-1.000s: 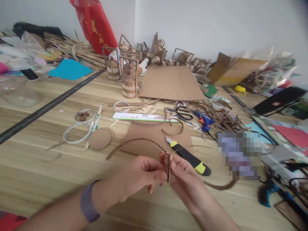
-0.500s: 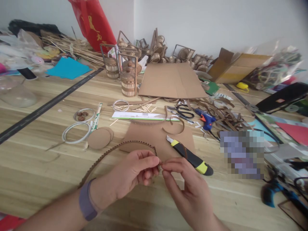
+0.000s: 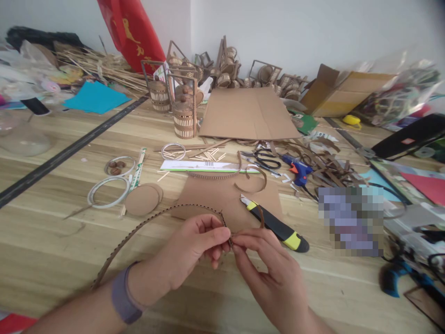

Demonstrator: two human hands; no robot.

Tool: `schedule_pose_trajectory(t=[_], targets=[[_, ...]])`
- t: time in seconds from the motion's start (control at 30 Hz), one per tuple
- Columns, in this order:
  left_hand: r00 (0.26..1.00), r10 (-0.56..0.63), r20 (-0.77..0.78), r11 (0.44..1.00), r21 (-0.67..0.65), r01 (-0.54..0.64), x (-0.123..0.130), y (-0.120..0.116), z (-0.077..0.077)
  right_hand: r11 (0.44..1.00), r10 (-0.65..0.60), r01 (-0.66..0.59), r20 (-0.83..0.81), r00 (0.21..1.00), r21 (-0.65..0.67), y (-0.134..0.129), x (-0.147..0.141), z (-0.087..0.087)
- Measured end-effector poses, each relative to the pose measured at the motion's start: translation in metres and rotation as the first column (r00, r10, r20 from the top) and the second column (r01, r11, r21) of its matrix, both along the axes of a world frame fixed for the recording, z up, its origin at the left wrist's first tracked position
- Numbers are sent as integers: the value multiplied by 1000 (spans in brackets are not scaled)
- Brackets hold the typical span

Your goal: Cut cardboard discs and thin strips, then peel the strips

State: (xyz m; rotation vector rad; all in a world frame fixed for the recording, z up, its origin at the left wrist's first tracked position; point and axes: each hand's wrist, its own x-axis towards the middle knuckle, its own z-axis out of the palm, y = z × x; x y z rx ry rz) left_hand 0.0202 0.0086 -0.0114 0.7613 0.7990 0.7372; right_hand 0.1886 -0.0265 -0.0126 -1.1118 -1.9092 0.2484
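A long brown corrugated cardboard strip [image 3: 139, 221] arcs over the table from the lower left to my fingers. My left hand [image 3: 200, 241] pinches it near its bent end. Fingertips of my right hand [image 3: 267, 269] are pressed together on the strip's end, right beside the left fingertips. Its very tip is partly hidden by the fingers. Just beyond the right hand lies a black and yellow utility knife [image 3: 278, 227] on a cardboard sheet [image 3: 201, 190]. A curled brown strip [image 3: 251, 189] rests on that sheet.
Two cardboard discs [image 3: 142, 200] and white tape rolls [image 3: 108, 192] lie at left. Scissors [image 3: 266, 160], a blue glue gun [image 3: 297, 170] and a heap of brown strips [image 3: 330, 167] are at right. Small lidded baskets [image 3: 184, 119] stand behind, near a large cardboard sheet [image 3: 248, 113].
The strip's far end has swung a little to the left and down. Both hands hold nearly the same place and pinch. The camera view has shifted slightly.
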Motion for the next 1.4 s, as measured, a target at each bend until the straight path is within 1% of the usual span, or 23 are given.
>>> schedule_pose_trajectory(t=[0.1, 0.2, 0.33, 0.43, 0.63, 0.77, 0.93, 1.03, 1.1, 1.27, 1.33, 1.4], targets=[[998, 28, -50, 997, 79, -24, 0, 0, -1, 1000, 5, -6, -27, 1000, -28, 2, -1, 0], [992, 59, -115, 989, 144, -42, 0, -1, -3, 993, -1, -10, -88, 996, -121, 4, -2, -1], [978, 52, -202, 977, 213, -8, -2, -2, -4, 966, 2, -51, -191, 982, -254, 6, -3, -1], [969, 42, -244, 972, 233, 16, -4, -3, -3, 949, -9, -61, -220, 975, -310, 7, -3, -1], [960, 38, -278, 970, 242, 32, -4, -4, -1, 947, -4, -66, -214, 977, -316, 7, -2, 0], [973, 23, -230, 969, 245, 35, -4, -2, -3, 954, 17, -66, -167, 986, -293, 7, -1, -1], [988, 22, -153, 984, 177, 6, -3, -1, -2, 966, 35, -67, -133, 991, -250, 7, -1, -1], [991, 29, -129, 987, 159, -9, -2, 0, -2, 970, 44, -77, -144, 989, -231, 7, -1, -2], [991, 34, -128, 987, 163, -12, -2, 0, -1, 965, 44, -85, -168, 985, -246, 7, -1, -2], [993, 27, -116, 988, 155, -8, -2, 0, -1, 927, 60, -146, -247, 967, -345, 8, 0, -3], [992, 36, -120, 988, 151, -17, -1, 0, -1, 937, 53, -130, -237, 970, -324, 8, 0, -3], [990, 55, -133, 988, 149, -35, 1, -1, -2, 962, 32, -83, -196, 980, -259, 8, 0, -3]])
